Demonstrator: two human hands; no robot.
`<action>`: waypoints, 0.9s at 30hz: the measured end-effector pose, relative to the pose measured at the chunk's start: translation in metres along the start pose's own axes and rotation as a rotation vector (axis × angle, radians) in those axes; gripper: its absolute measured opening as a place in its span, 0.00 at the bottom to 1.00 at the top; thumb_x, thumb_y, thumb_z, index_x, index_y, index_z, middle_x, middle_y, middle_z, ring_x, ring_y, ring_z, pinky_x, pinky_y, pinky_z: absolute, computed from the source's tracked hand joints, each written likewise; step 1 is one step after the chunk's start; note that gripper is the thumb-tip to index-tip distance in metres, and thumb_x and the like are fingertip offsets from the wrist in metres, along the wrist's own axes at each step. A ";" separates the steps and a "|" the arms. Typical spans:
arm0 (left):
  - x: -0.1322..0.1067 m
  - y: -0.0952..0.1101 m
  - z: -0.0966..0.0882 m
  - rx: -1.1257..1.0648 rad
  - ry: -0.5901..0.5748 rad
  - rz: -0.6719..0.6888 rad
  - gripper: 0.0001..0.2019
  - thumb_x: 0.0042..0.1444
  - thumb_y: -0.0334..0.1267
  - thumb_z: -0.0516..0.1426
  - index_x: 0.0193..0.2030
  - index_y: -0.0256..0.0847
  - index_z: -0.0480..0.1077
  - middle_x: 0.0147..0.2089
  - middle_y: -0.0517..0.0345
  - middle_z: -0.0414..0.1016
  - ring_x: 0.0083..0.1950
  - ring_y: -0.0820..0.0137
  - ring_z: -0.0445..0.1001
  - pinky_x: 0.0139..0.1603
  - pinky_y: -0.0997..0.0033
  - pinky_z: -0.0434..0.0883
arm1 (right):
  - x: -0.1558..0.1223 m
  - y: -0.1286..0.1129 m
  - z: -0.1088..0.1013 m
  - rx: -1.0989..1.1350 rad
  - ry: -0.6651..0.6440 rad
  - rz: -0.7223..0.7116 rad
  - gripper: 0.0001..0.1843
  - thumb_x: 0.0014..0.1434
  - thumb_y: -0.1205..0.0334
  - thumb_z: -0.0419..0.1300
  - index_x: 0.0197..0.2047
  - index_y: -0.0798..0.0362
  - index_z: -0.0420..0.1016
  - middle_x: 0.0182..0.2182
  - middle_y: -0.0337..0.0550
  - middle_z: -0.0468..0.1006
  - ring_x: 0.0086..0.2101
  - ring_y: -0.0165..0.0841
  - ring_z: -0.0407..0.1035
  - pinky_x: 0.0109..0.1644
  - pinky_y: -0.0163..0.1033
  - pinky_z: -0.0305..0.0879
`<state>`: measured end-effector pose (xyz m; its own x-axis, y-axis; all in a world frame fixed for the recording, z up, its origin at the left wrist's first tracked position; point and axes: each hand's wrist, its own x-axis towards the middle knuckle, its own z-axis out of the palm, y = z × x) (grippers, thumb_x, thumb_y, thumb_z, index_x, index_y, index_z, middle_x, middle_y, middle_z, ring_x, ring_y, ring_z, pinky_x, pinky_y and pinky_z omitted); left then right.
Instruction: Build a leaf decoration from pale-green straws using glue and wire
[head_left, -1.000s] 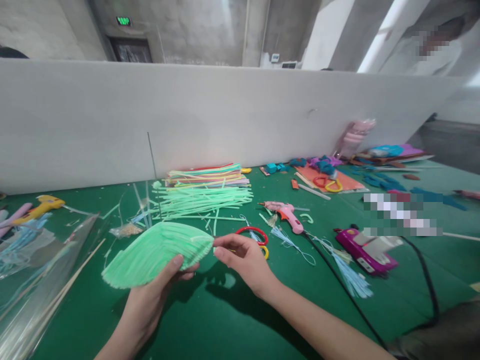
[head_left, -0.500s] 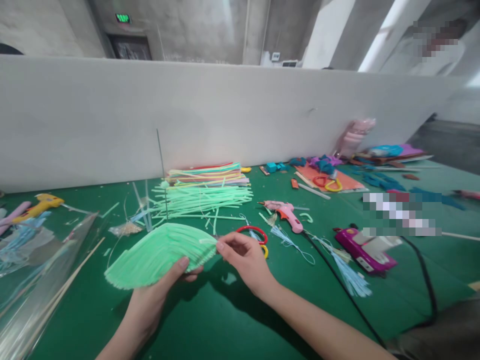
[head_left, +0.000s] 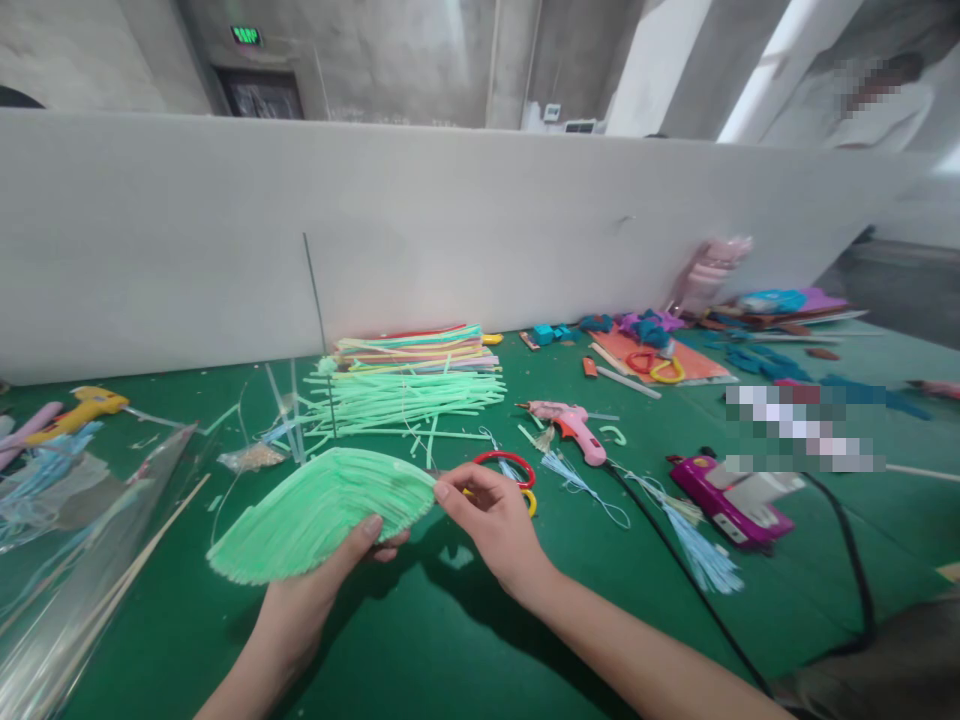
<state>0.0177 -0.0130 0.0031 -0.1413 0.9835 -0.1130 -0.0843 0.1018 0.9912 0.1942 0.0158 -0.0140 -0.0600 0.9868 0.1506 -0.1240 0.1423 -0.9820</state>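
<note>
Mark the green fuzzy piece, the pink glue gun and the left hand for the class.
Green fuzzy piece (head_left: 315, 515): head view, middle of its upward face.
Pink glue gun (head_left: 580, 428): head view, body near the handle.
Left hand (head_left: 331, 570): head view, near the thumb's base.

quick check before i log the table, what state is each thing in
Green piece, held up
Left hand, closed on the green piece
Right hand, pinched at the piece's right tip
Scissors, partly hidden; open or shut unclear
Pink glue gun, lying on its side
Green strips, loose in a pile
Green sign, lit
</note>
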 end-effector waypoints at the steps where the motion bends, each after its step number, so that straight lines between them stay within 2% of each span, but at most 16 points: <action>1: 0.000 0.000 0.000 0.003 0.003 -0.003 0.14 0.42 0.44 0.67 0.35 0.38 0.77 0.33 0.53 0.83 0.30 0.61 0.81 0.38 0.64 0.79 | 0.000 0.000 0.000 -0.005 0.001 0.000 0.11 0.55 0.54 0.63 0.30 0.54 0.76 0.26 0.38 0.75 0.25 0.26 0.62 0.27 0.31 0.56; 8: 0.003 0.002 -0.002 -0.122 0.051 -0.071 0.15 0.39 0.42 0.69 0.34 0.37 0.77 0.34 0.53 0.83 0.35 0.57 0.81 0.37 0.64 0.79 | 0.000 -0.003 -0.003 0.024 -0.023 0.106 0.16 0.53 0.48 0.64 0.34 0.53 0.80 0.27 0.42 0.78 0.24 0.27 0.64 0.26 0.32 0.59; 12: 0.003 0.004 -0.002 -0.186 0.077 -0.090 0.18 0.37 0.40 0.70 0.35 0.35 0.76 0.34 0.54 0.82 0.33 0.58 0.81 0.34 0.66 0.80 | 0.001 -0.002 -0.006 0.062 -0.029 0.115 0.16 0.54 0.48 0.64 0.37 0.52 0.80 0.29 0.42 0.79 0.26 0.27 0.66 0.27 0.31 0.60; 17: 0.001 0.005 -0.001 -0.149 0.046 -0.112 0.17 0.39 0.41 0.69 0.35 0.34 0.77 0.33 0.52 0.83 0.34 0.58 0.81 0.35 0.65 0.80 | 0.002 -0.001 -0.006 0.064 -0.013 0.105 0.15 0.51 0.49 0.66 0.32 0.53 0.78 0.26 0.40 0.76 0.25 0.27 0.63 0.26 0.31 0.58; 27: -0.003 0.008 0.006 -0.113 0.043 -0.017 0.17 0.39 0.42 0.69 0.36 0.36 0.76 0.33 0.53 0.83 0.32 0.59 0.81 0.33 0.66 0.80 | 0.001 0.003 -0.005 -0.019 -0.023 0.039 0.14 0.53 0.50 0.64 0.32 0.53 0.77 0.26 0.39 0.73 0.23 0.26 0.59 0.25 0.32 0.54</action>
<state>0.0235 -0.0141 0.0116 -0.1813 0.9741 -0.1354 -0.1976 0.0988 0.9753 0.1988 0.0182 -0.0176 -0.0871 0.9896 0.1142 -0.1028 0.1051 -0.9891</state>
